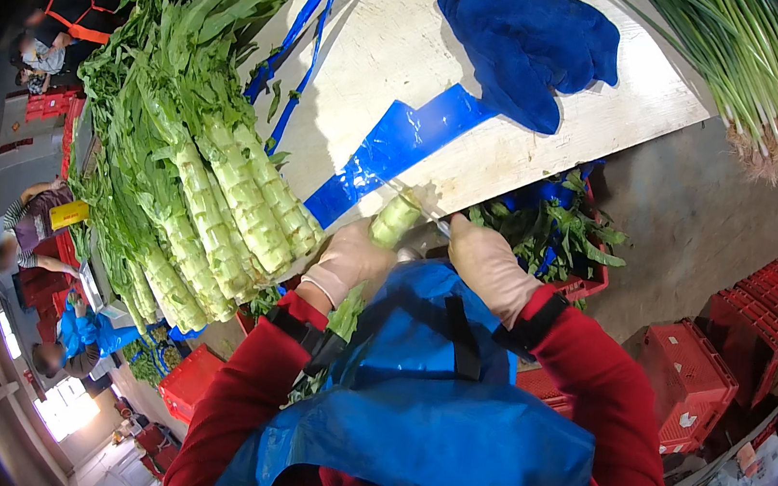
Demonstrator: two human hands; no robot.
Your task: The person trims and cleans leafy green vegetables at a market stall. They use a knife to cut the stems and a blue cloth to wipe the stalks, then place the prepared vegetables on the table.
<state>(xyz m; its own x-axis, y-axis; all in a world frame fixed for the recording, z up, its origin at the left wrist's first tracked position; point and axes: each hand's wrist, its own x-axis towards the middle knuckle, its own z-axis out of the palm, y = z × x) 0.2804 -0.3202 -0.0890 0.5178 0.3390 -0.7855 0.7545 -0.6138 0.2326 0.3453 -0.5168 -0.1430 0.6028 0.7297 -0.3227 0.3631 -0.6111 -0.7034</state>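
Observation:
My gloved left hand [355, 259] grips a thick stem of celtuce [395, 220] near its pale butt end, with some of its leaves hanging below the wrist. A knife [443, 228] is in my gloved right hand [492, 266]; its blade reaches toward the cut end of the stem, partly blurred, and I cannot tell whether it touches. To the left, several celtuce stems [233, 209] lie in a pile on the pale board table [349, 92], butts toward me and leaves away. A strip of blue plastic [401, 146] lies just beyond my hands.
A dark blue cloth [530, 42] and blue tape strips [303, 50] lie on the table. Green onions [764, 92] hang over its far right corner. Below its edge stands a red crate [584, 285] of leaf trimmings. Red crates [689, 382] stack at right; people [35, 221] work at left.

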